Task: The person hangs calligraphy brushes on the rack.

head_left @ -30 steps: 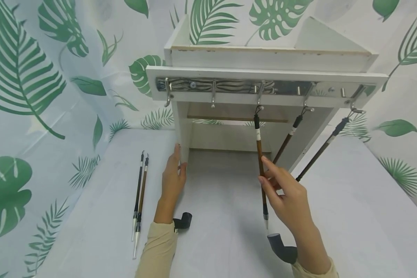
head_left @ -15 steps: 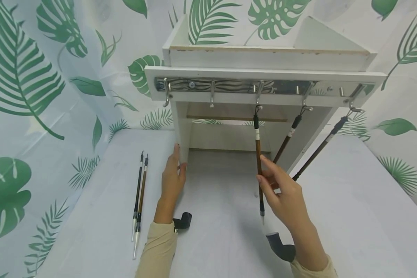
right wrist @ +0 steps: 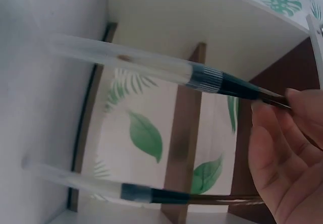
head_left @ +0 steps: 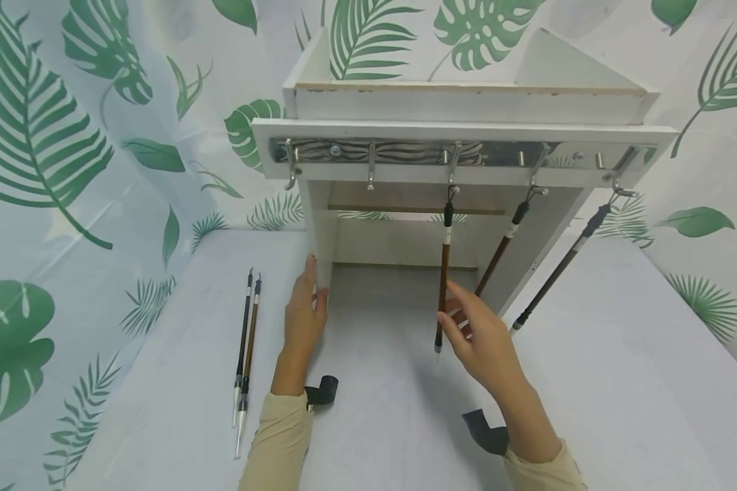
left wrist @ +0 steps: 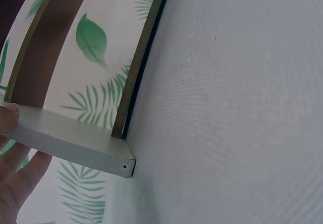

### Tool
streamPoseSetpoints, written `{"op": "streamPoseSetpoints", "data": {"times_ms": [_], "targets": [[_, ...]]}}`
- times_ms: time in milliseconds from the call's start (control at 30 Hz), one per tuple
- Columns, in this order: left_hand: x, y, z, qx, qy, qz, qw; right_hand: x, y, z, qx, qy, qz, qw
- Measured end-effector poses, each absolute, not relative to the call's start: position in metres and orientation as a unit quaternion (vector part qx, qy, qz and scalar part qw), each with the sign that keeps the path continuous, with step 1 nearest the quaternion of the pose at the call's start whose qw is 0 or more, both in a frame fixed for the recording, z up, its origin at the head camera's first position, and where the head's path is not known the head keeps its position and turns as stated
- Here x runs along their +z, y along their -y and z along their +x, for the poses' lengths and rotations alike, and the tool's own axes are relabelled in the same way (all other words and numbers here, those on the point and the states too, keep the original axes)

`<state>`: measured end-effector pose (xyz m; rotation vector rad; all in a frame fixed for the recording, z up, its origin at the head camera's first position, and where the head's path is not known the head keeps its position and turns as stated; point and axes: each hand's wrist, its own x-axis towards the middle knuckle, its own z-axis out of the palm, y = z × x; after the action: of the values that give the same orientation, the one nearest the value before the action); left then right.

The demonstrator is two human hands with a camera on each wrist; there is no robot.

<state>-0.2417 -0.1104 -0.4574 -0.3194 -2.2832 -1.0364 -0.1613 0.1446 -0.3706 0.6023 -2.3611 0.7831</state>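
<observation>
Wearing beige sleeves (head_left: pixel 276 443), a person held both arms over a white table (head_left: pixel 387 436). Near the left sleeve, two loose brushes (head_left: pixel 252 334) lay side by side with clear covers on their tips. The right hand (head_left: pixel 482 341) pinched a brown brush (head_left: pixel 444 273) between thumb and fingers, and this brush hung by its loop on the middle hook (head_left: pixel 453 164). The left hand (head_left: pixel 301 320), fingers rather straight, gripped the side of a white stand (head_left: pixel 479 106). Another brush (head_left: pixel 499 260) and a dark brush (head_left: pixel 555 281) hung to the right. Behind was leaf-printed cloth (head_left: pixel 153 153).
</observation>
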Motion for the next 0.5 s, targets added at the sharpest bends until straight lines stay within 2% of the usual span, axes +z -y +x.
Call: {"op": "streamPoseSetpoints", "data": {"times_ms": [233,500], "targets": [[-0.456,0.1105,-0.2428,-0.391,0.862,-0.12,0.3,-0.3743,-0.1465,-0.1644,0.279,0.891,0.223,0.28],[-0.4559,0.111,-0.2404,-0.387,0.862,-0.121,0.303,-0.3731,-0.1518,-0.1643,0.259,0.915,0.19,0.245]]}}
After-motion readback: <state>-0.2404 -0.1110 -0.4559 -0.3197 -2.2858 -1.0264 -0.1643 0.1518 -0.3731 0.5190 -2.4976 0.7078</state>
